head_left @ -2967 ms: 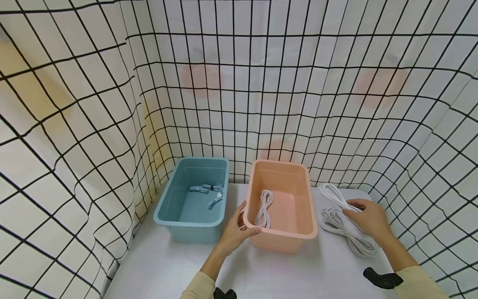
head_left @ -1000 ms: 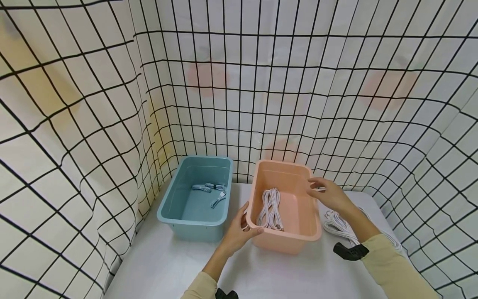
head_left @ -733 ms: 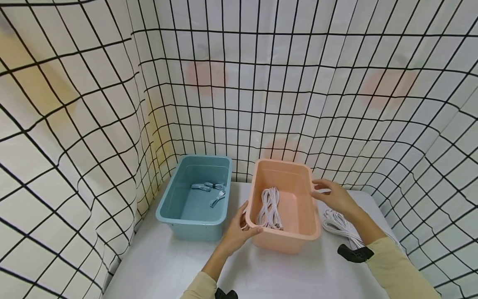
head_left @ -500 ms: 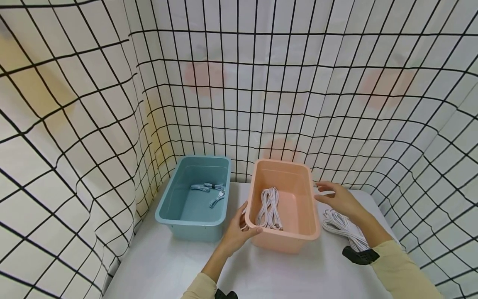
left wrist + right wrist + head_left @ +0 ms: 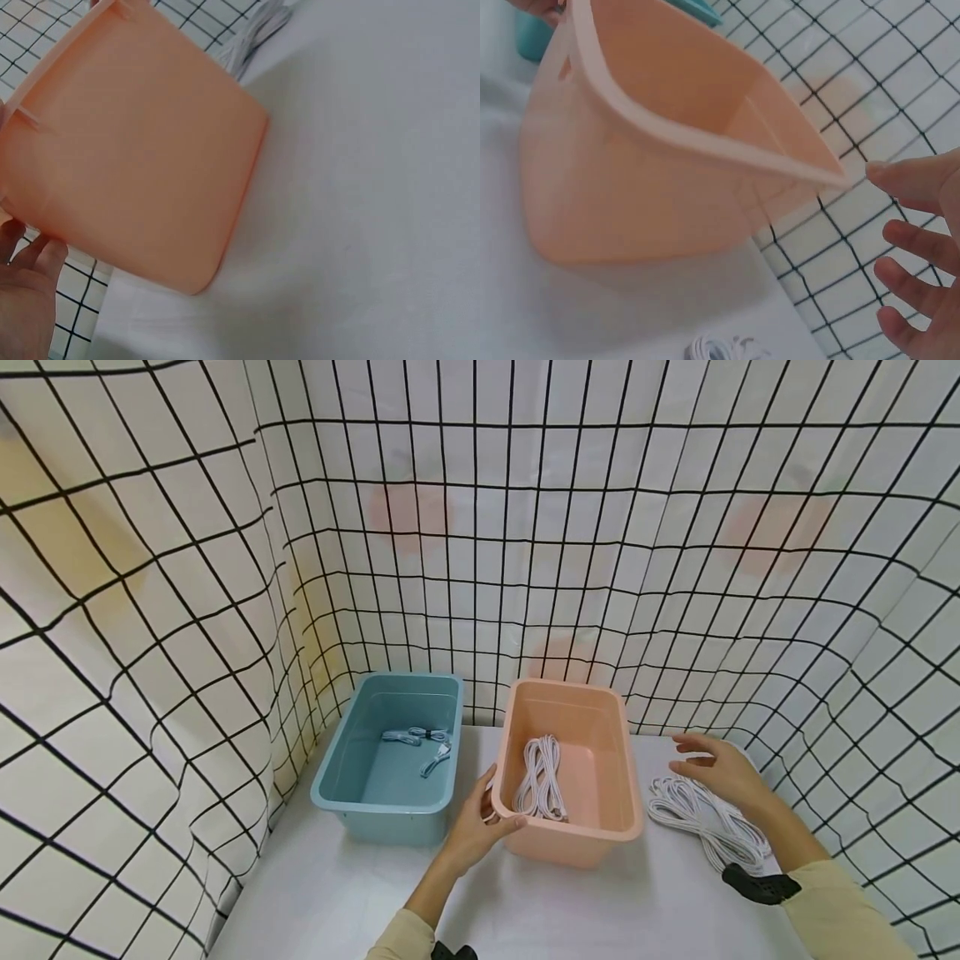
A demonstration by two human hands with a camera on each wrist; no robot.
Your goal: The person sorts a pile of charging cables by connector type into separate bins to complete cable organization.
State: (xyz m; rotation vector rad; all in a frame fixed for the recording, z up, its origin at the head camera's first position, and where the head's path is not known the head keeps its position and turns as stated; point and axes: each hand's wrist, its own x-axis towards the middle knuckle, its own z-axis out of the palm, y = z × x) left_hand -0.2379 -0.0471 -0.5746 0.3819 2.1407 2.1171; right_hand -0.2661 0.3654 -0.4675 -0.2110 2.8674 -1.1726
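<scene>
My left hand (image 5: 472, 827) grips the near left corner of the peach-orange plastic bin (image 5: 564, 831), thumb along the front and fingers down the side. Inside that bin lie bundled white cables (image 5: 542, 777), close to its left wall. My right hand (image 5: 723, 772) hovers over a pile of coiled white cables (image 5: 701, 818) on the table to the right of the bin. In the right wrist view its fingers (image 5: 915, 281) are spread and hold nothing.
A blue-green bin (image 5: 375, 808) stands left of the orange one, with several small bundled cables (image 5: 427, 735) inside. White walls covered with black netting (image 5: 480, 560) enclose the white table (image 5: 330, 893) at the back and sides.
A further cable bundle has come to lie in the orange bin beside the first. My right hand has moved from the bin's right rim back over the pile. The left hand stays put.
</scene>
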